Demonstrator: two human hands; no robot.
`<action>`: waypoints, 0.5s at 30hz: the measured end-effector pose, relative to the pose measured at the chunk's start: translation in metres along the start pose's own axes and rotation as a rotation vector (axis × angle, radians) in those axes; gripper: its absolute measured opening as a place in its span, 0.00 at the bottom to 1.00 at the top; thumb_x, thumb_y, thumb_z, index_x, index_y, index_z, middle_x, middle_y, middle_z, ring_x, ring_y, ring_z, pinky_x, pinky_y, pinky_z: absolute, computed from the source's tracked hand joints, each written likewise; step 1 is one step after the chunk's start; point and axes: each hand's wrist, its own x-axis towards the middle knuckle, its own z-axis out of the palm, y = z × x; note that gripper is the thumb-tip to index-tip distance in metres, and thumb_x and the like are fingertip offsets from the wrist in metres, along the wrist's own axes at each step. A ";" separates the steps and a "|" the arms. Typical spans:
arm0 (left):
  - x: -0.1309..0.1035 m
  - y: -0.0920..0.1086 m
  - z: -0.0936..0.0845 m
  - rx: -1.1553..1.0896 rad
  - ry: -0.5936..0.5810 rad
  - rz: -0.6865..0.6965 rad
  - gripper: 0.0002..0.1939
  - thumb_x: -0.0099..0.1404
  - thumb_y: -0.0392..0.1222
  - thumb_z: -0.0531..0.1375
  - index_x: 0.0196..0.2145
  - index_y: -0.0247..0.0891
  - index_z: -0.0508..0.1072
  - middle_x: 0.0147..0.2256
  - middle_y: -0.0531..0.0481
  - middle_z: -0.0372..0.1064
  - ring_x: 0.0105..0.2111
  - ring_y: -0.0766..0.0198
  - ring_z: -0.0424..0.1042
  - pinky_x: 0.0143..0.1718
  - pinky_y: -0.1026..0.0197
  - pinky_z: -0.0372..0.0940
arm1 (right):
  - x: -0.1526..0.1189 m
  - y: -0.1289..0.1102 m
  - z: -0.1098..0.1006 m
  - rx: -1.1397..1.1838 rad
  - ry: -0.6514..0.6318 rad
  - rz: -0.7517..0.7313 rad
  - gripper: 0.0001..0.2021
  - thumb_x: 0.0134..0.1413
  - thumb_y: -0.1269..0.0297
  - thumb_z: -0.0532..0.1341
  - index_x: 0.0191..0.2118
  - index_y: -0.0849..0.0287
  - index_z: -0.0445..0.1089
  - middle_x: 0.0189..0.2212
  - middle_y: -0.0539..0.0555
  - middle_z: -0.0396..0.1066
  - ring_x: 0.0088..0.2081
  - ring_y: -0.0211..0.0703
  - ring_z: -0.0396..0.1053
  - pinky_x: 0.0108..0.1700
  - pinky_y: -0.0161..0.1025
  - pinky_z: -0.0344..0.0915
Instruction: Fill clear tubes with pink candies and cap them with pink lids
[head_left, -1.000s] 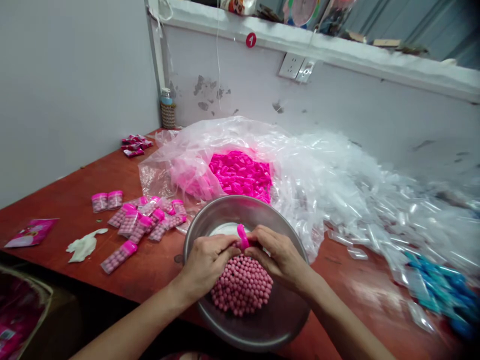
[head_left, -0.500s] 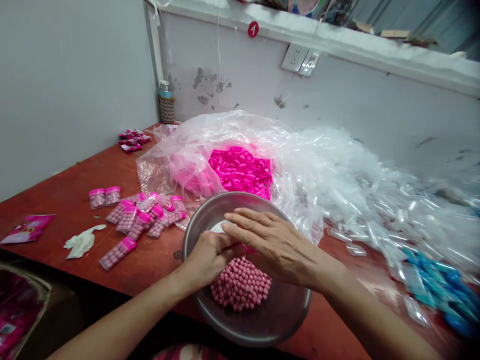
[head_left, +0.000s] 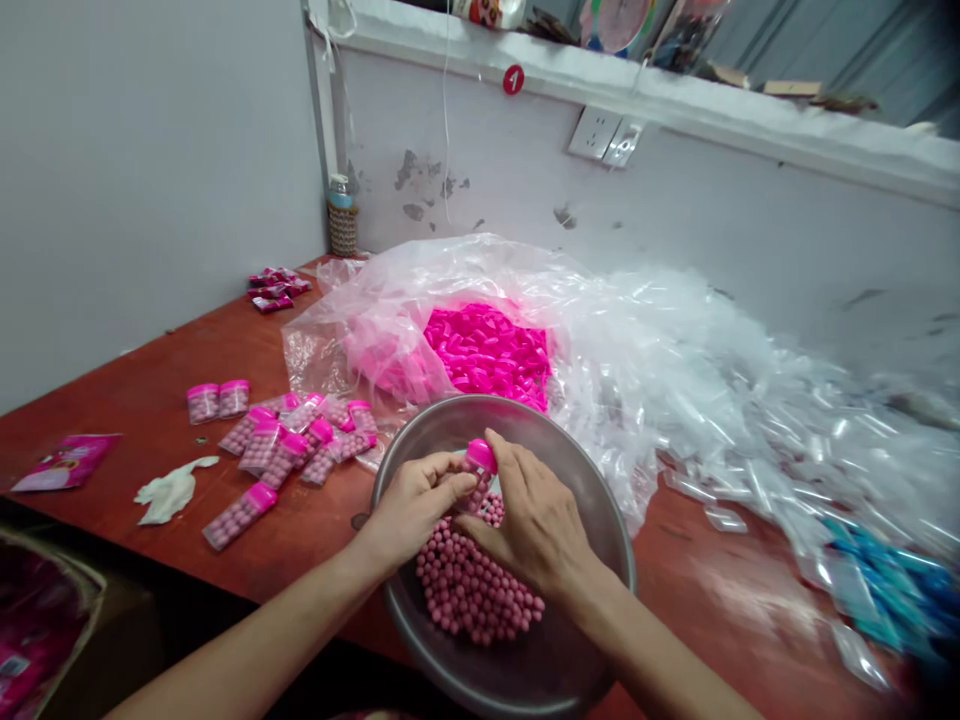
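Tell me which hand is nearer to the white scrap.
Left. The left hand, holding a jar over the bowl, is to the right of the white scrap, which lies on the table. The right hand, beside the jar, is farther right.

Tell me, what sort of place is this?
Probably a small packing workshop. A metal bowl of pink beads sits at a red table, with bead-filled, pink-capped containers to the left and a heap of clear plastic pieces to the right.
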 end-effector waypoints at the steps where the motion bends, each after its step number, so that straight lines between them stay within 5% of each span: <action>1: 0.000 0.000 0.000 -0.011 -0.006 -0.003 0.10 0.58 0.41 0.58 0.35 0.32 0.73 0.31 0.50 0.68 0.31 0.66 0.64 0.34 0.66 0.59 | 0.001 -0.001 0.002 0.004 0.028 -0.008 0.34 0.49 0.54 0.60 0.58 0.68 0.51 0.45 0.65 0.66 0.45 0.54 0.66 0.45 0.49 0.67; 9: -0.001 -0.001 0.000 -0.083 -0.042 -0.076 0.11 0.57 0.43 0.60 0.34 0.31 0.73 0.29 0.49 0.68 0.31 0.65 0.66 0.35 0.65 0.61 | 0.000 0.004 0.008 -0.010 0.140 -0.126 0.30 0.48 0.57 0.58 0.54 0.73 0.55 0.37 0.64 0.70 0.36 0.50 0.69 0.35 0.43 0.69; 15: -0.005 0.008 -0.001 0.068 0.107 -0.081 0.16 0.57 0.48 0.60 0.38 0.33 0.72 0.34 0.45 0.73 0.32 0.60 0.72 0.33 0.61 0.67 | 0.009 -0.004 -0.011 0.117 -0.063 -0.029 0.38 0.49 0.52 0.59 0.60 0.70 0.45 0.50 0.68 0.64 0.50 0.55 0.64 0.47 0.48 0.66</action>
